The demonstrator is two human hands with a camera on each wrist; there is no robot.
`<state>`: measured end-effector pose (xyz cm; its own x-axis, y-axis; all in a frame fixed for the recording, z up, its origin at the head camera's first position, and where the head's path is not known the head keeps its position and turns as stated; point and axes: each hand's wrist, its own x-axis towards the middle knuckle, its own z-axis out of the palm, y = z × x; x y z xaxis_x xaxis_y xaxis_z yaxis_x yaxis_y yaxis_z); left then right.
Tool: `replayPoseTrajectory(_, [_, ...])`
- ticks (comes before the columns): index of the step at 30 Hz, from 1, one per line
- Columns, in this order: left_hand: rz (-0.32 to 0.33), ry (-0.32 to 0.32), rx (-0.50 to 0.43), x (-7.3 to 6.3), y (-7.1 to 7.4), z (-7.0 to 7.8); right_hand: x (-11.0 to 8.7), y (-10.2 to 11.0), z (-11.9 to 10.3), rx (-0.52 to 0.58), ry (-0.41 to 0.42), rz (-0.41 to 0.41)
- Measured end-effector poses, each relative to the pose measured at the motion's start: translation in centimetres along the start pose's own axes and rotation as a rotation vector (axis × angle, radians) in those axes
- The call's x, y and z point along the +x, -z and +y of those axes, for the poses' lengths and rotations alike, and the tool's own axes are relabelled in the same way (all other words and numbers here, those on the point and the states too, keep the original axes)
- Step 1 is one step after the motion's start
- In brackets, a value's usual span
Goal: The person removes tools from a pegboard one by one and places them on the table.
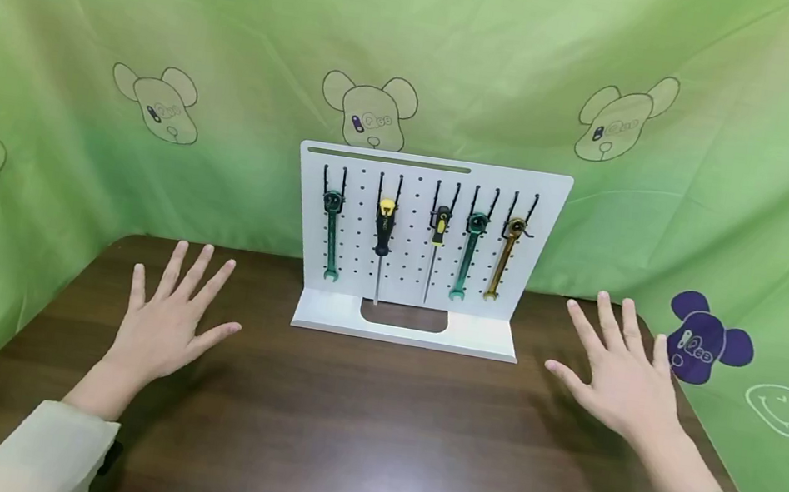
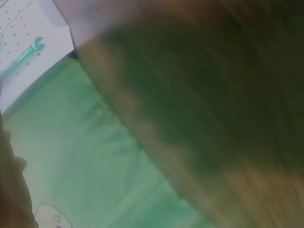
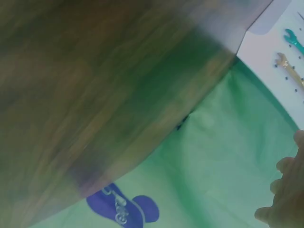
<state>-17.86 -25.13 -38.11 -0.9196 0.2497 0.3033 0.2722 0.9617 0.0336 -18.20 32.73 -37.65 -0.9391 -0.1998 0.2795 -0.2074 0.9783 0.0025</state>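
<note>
My left hand (image 1: 160,331) is spread with straight fingers over the left part of the table, holding nothing. On the other side, my right hand (image 1: 623,385) is spread the same way, its thumb pointing toward the pegboard. A white pegboard (image 1: 405,281) stands upright between and beyond both hands, apart from them. From its black hooks hang, left to right, a green wrench (image 1: 332,237), a black and yellow screwdriver (image 1: 384,232), a smaller screwdriver (image 1: 440,227), another green wrench (image 1: 468,256) and a brass-coloured wrench (image 1: 504,260). Each wrist view shows only the edge of its hand.
The dark brown wooden table (image 1: 370,419) reflects light near its front. A green curtain (image 1: 258,33) with printed bear heads hangs behind it and along both sides. The pegboard's white base (image 1: 332,313) rests near the table's back edge, with a cutout in its middle.
</note>
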Motion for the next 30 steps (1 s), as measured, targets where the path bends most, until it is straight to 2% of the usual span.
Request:
replayPoseTrajectory(14, [0.034,-0.038,0.005,1.8,0.4,1.3,2.0,-0.1,-3.9,0.065,0.028,-0.007])
replayPoseTrajectory(22, [0.042,-0.043,0.000,2.9,0.7,2.1,3.3,0.3,-6.8,0.155,0.066,-0.030])
replayPoseTrajectory(30, [0.099,-0.096,-0.003,3.9,0.9,2.4,4.2,-0.2,-9.4,0.272,0.127,-0.028])
